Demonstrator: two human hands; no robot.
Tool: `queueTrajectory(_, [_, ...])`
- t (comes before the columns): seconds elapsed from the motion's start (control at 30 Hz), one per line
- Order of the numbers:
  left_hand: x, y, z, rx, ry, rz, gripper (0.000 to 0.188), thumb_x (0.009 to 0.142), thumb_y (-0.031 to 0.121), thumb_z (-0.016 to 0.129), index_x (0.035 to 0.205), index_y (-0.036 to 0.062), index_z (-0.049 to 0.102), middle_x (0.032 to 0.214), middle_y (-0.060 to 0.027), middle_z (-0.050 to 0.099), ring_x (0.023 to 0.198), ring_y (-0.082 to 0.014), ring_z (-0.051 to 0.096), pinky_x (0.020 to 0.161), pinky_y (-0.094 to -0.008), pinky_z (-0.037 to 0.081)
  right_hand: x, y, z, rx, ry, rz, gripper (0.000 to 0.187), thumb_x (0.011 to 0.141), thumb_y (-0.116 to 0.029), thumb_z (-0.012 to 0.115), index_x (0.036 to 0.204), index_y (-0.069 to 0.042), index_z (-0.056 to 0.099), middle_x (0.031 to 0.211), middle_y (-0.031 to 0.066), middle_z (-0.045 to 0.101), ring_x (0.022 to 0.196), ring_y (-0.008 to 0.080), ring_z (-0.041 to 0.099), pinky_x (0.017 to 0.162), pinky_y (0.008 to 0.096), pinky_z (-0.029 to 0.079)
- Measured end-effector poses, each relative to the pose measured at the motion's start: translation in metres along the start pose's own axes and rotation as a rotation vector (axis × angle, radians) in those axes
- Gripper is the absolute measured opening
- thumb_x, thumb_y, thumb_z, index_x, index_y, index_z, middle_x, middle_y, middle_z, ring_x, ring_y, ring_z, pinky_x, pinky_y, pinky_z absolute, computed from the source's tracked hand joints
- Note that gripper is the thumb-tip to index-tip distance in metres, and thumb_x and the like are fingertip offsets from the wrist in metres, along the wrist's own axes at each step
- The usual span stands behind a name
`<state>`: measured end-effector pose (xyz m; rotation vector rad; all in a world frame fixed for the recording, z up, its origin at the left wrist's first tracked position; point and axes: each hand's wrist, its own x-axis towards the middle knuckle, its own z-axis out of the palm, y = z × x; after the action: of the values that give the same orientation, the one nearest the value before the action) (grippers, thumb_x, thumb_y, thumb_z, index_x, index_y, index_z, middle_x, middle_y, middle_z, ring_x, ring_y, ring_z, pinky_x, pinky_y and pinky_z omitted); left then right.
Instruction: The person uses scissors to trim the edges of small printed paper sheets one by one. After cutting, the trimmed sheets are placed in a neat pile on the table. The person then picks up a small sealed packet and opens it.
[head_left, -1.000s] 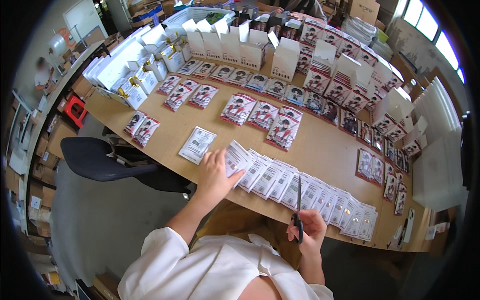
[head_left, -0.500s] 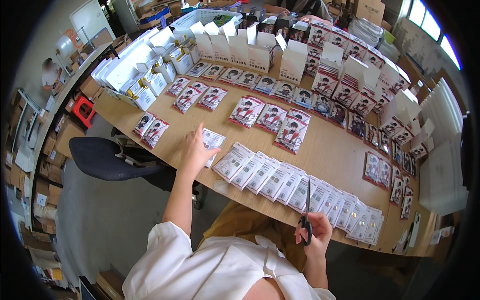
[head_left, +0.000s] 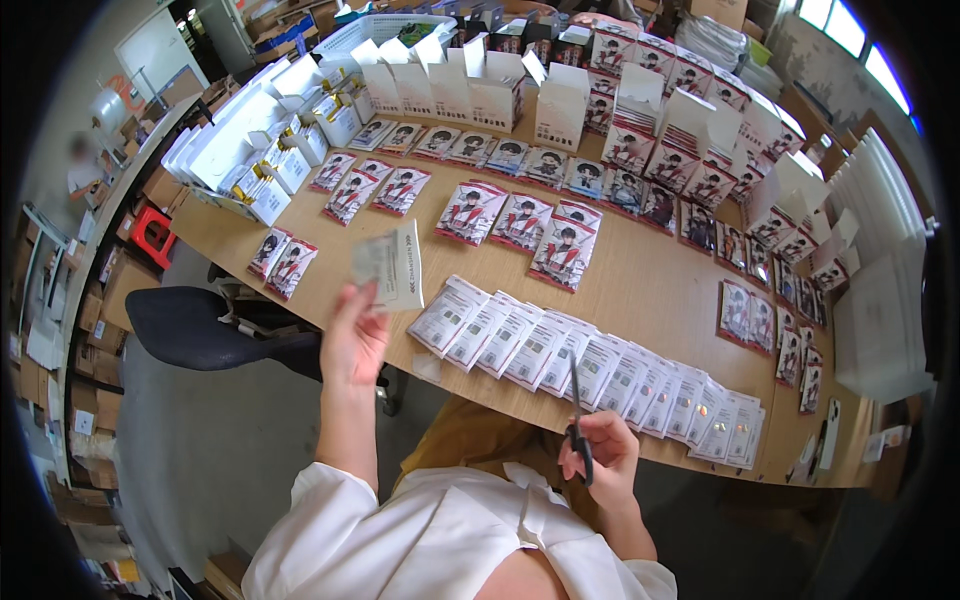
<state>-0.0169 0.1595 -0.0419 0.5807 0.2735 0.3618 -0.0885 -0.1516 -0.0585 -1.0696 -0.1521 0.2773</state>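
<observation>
My left hand (head_left: 357,335) is closed on the lower edge of a white flat packet (head_left: 392,268), raised above the table's front left. Part of that packet is blurred. In my right hand (head_left: 607,452) is a pair of scissors (head_left: 577,435) with black handles, its blades pointing up and away from me. Just beyond the scissors, an overlapping row of white packets (head_left: 535,347), printed backs up, runs along the front edge. Farther in lie red and white illustrated packets (head_left: 567,248), with two smaller groups to the left.
Open white boxes (head_left: 495,100) line the back of the wooden table (head_left: 640,290), behind a curved row of character packets (head_left: 508,157). A white tray of cartons (head_left: 262,200) stands back left. Stacked plastic bins (head_left: 880,330) are at right; a dark chair (head_left: 215,330) is at left.
My left hand has picked the packet up from the table and brought it nearer to me, tilted upright. My right hand has shifted slightly left with the scissors. The view has moved a little.
</observation>
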Motion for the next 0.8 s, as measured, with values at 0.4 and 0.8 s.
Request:
queueTrajectory(0.4, [-0.046,-0.056,0.033,0.121,-0.182,-0.398,0.033,0.081,-0.002,0.053,0.113,-0.0026,0.043,0.103,-0.0139,0.058,0.088,-0.0212,0.063,0.073,-0.0290,0.056,0.005,-0.008,0.008,0.213,-0.174,0.101,0.031,0.076,0.003,0.062,0.105,0.004,0.049,0.069,0.0100,0.056,0.053,0.0124,0.051,0.047,0.0233,0.039])
queueTrajectory(0.8, [-0.050,-0.055,0.041,0.176,-0.239,-0.323,0.045,0.076,-0.009,0.059,0.115,0.0019,0.041,0.105,-0.0105,0.055,0.094,-0.0207,0.059,0.079,-0.0328,0.053,0.003,-0.007,0.008,0.235,-0.214,0.102,0.032,0.076,0.003,0.062,0.105,0.005,0.049,0.068,0.0106,0.056,0.052,0.0135,0.051,0.046,0.0237,0.039])
